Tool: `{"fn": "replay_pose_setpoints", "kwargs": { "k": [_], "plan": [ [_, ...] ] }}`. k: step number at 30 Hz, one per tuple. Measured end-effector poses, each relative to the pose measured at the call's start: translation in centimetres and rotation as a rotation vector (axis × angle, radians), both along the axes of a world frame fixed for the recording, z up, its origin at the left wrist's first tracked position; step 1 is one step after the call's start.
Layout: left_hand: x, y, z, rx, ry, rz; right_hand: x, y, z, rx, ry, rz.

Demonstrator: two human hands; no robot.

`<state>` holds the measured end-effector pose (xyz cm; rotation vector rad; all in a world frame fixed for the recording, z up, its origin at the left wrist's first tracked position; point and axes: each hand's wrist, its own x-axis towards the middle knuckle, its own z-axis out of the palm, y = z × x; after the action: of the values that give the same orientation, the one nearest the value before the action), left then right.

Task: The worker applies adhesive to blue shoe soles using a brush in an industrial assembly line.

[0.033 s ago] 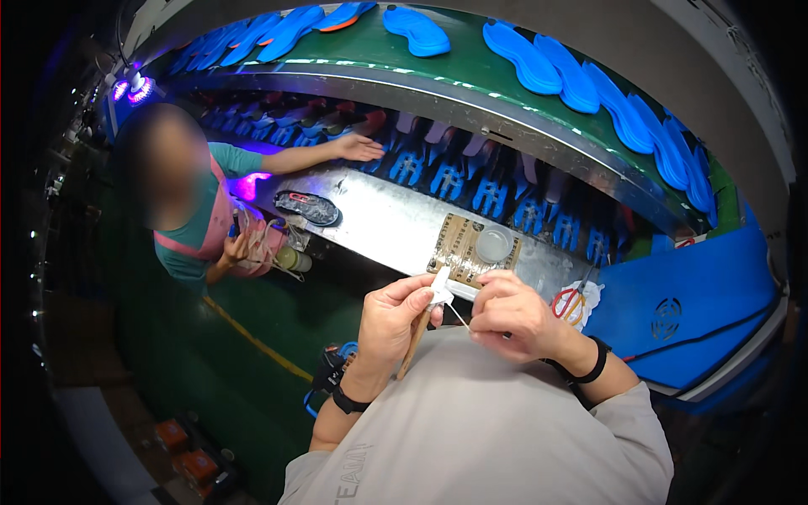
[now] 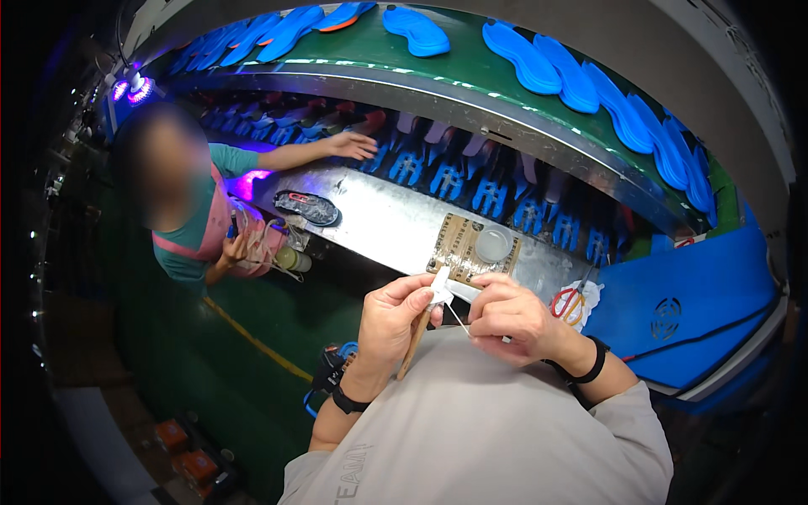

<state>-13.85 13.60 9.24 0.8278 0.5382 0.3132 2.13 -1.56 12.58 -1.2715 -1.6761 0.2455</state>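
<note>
My left hand [image 2: 391, 321] is closed round a wooden-handled tool, its flat brown handle [image 2: 411, 345] slanting down toward my shirt. White cloth-like material [image 2: 441, 289] covers the tool's upper end, pinched between thumb and fingers; what lies under it is hidden. From there a thin white string [image 2: 456, 315] runs tight to my right hand [image 2: 515, 321], whose curled fingers grip its other end. Just beyond my hands, a piece of brown printed cardboard [image 2: 454, 240] lies on the metal bench, with a round translucent bowl [image 2: 495, 244] on top.
Scissors [image 2: 572, 305] with red and orange handles rest on white paper at the bench's right. A dark shoe sole [image 2: 308, 208] lies farther left. Blue insoles [image 2: 523, 63] line the green upper belt; several blue-based shoe pieces [image 2: 490, 199] stand below. At left, a co-worker [image 2: 189, 202] reaches across.
The co-worker's outstretched hand has shifted slightly left. My right hand has moved very slightly, still gripping the string; my left hand stays in place.
</note>
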Motion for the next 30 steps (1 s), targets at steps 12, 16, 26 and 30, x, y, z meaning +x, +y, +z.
{"fn": "replay_pose_setpoints", "kwargs": {
  "k": [12, 16, 26, 30],
  "plan": [
    [-0.6, -0.5, 0.8, 0.014, -0.107, -0.007, 2.4, 0.1, -6.6, -0.777, 1.149, 0.091],
    [-0.4, -1.1, 1.7, 0.118, 0.052, -0.228, 2.7, 2.8, -5.2, -0.835, 0.781, -0.040],
    [-0.1, 0.1, -0.6, -0.027, 0.016, -0.100, -2.1, 1.9, 1.1, -0.319, -0.106, -0.195],
    [-0.5, 1.1, -0.2, -0.145, -0.038, -0.008, -1.0, 0.4, -1.6, -0.423, 0.351, -0.209]
  ]
}}
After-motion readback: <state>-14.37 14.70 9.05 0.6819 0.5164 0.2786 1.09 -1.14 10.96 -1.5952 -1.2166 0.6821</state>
